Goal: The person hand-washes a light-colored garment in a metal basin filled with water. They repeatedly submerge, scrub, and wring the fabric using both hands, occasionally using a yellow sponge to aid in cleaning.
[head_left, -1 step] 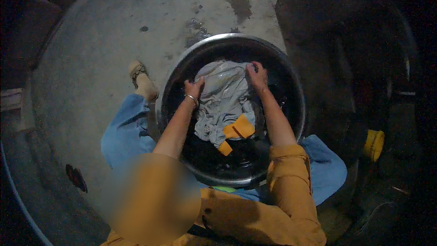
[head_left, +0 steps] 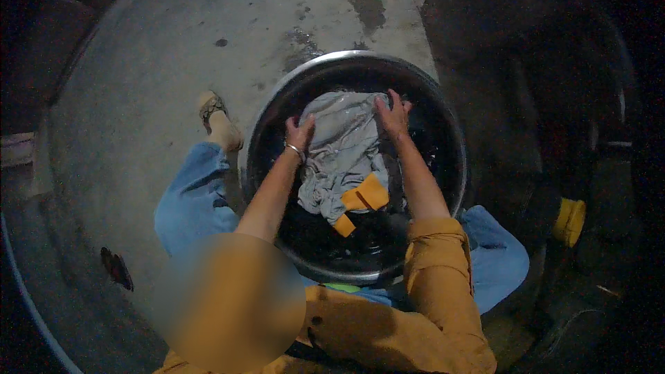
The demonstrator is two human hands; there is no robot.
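Note:
A wet grey garment (head_left: 339, 138) with orange trim (head_left: 366, 194) at its near end lies crumpled in a round metal basin (head_left: 332, 57) between my legs. My left hand (head_left: 299, 133), a bracelet at its wrist, touches the cloth's upper left edge, thumb and fingers apart. At the upper right edge, my right hand (head_left: 393, 118) has its fingers spread, the thumb side against the fabric. Some fingertips of both hands are hard to make out against the dark basin. Dark water or wet dark material (head_left: 353, 246) shows beneath the garment.
Grey concrete floor (head_left: 173, 41) with wet patches (head_left: 367, 14) spreads ahead and to the left. My shoe (head_left: 210, 107) is left of the basin. A yellow object (head_left: 569, 222) stands in the dark area at the right. A small dark object (head_left: 116, 269) lies at lower left.
The right hand's fingers have spread wider. My left hand has shifted slightly up and right, and the garment's top lies a little flatter.

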